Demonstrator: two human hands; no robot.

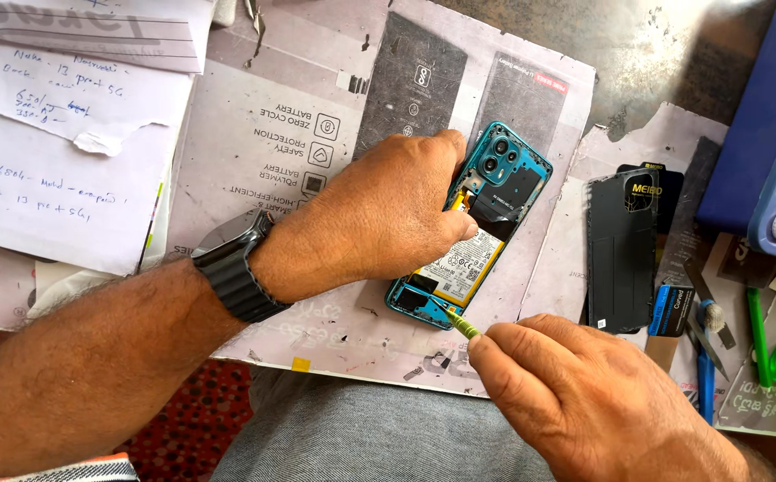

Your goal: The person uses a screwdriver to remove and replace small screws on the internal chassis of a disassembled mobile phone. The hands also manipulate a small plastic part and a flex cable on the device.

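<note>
The big grey printed card sheet (263, 178) covers most of the bench, and everything else sits in relation to the opened teal phone (486, 223) lying on its right half, back cover off, camera end pointing away from the person. Up and to the left of the phone lie handwritten paper notes (58, 134); to its right, well apart, a dark back cover (620, 250) lies flat, and further right again are a blue tray (763, 116) and some loose hand tools (705, 357). The left hand (379, 223), a black watch (232, 263) on its wrist, is spread over the phone's left edge, palm down, fingers curled round the frame near the camera block, pinning it to the sheet. Inside the phone the pale labelled battery (464, 268) shows just beside that hand. The right hand (584, 393), below and right of the phone, has thumb and forefinger pinched closed on a thin green pry tool (461, 323), whose tip touches the phone's lower end, at the battery's bottom corner. It looks like a prying step: best done, I judge, with the tip kept shallow and flat, pressure away from the battery cell, and the holding hand firm so the frame cannot skid.
</note>
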